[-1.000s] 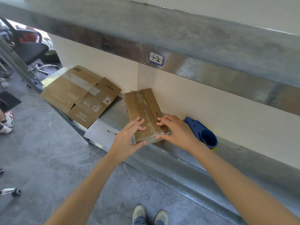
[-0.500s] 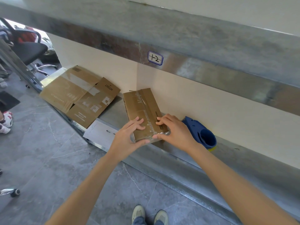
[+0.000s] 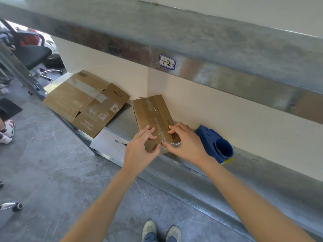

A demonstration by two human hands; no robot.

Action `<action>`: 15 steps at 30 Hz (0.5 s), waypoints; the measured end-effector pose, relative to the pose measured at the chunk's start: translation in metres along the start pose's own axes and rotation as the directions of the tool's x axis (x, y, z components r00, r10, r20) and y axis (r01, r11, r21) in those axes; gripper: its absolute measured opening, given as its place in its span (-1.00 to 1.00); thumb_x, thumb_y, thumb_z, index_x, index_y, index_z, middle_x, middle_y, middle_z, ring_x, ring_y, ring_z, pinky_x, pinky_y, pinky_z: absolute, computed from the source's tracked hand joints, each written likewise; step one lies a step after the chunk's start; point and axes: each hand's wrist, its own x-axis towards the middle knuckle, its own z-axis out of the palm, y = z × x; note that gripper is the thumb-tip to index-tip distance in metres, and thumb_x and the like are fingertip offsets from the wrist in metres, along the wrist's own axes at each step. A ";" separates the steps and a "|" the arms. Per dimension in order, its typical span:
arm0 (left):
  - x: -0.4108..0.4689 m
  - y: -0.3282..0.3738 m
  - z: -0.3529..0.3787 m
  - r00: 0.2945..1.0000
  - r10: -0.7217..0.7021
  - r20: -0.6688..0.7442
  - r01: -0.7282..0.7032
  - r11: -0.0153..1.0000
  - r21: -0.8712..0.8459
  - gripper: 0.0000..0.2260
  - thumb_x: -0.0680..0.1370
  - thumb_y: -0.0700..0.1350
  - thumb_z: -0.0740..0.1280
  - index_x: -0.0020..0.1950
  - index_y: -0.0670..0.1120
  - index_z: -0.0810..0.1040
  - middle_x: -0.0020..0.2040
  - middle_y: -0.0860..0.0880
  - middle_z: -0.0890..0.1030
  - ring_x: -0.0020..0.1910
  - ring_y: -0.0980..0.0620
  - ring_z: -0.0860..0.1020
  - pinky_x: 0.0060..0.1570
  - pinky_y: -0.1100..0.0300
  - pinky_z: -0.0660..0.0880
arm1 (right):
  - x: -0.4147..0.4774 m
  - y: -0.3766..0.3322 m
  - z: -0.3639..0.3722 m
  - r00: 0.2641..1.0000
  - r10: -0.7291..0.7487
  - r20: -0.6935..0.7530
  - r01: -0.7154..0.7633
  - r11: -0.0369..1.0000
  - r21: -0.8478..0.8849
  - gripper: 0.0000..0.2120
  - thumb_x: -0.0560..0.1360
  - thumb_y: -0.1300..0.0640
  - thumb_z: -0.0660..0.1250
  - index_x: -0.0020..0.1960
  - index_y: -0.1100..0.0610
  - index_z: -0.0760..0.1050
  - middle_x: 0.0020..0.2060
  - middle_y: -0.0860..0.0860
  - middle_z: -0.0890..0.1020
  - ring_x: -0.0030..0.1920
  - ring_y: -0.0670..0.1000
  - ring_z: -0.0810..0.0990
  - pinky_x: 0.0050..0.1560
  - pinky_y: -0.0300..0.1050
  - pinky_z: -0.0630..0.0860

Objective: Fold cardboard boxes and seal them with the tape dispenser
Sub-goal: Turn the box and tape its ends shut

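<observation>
One taped box (image 3: pixel 152 112) on counter (image 3: pixel 120 117), closed, contents unseen. Left hand (image 3: pixel 139 151) and right hand (image 3: pixel 187 145) pinch its near end. One flattened box (image 3: pixel 83 102) beyond left hand; one tape dispenser (image 3: pixel 215 144) beside right hand.

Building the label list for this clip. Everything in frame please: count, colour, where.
metal shelf: 1, grey, along the wall
taped box: 1, brown, mid shelf
flat cardboard: 1 or 2 sheets, unclear, brown, left on the shelf
tape dispenser: 1, blue, on the shelf right of the box
paper sheet: 1, white, shelf's front edge, beside the flat cardboard
label: 1, white with blue border, upper rail
office chair: 1, black, far left
sneakers: count unclear, white and red, left edge
own shoes: 2, pale, bottom edge
left hand: fingers on box top, thumb at its near end
right hand: fingertips on box top, thumb on the tape
</observation>
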 end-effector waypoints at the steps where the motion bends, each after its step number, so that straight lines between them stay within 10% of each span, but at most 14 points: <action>1: -0.001 0.002 0.003 0.999 0.000 -0.033 0.000 1.000 0.020 -0.81 0.41 0.03 0.45 -0.09 -0.04 0.57 0.22 0.12 0.62 0.40 0.22 0.43 0.17 0.18 0.54 | 0.000 -0.001 0.000 1.000 0.003 -0.004 -0.003 1.000 -0.002 -0.60 0.41 -0.17 0.43 0.12 0.05 0.51 0.15 -0.15 0.53 0.17 -0.13 0.45 -0.06 -0.18 0.49; 15: 0.005 -0.014 -0.007 0.995 0.030 0.094 -0.029 0.999 -0.014 -0.76 0.35 -0.19 0.33 -0.02 -0.08 0.65 0.25 0.05 0.62 0.40 0.19 0.44 0.26 0.01 0.53 | 0.005 0.010 -0.012 0.994 -0.019 0.108 0.010 0.996 0.084 -0.75 0.44 0.17 0.36 0.11 0.03 0.55 0.13 -0.28 0.48 0.24 -0.15 0.45 0.12 -0.15 0.48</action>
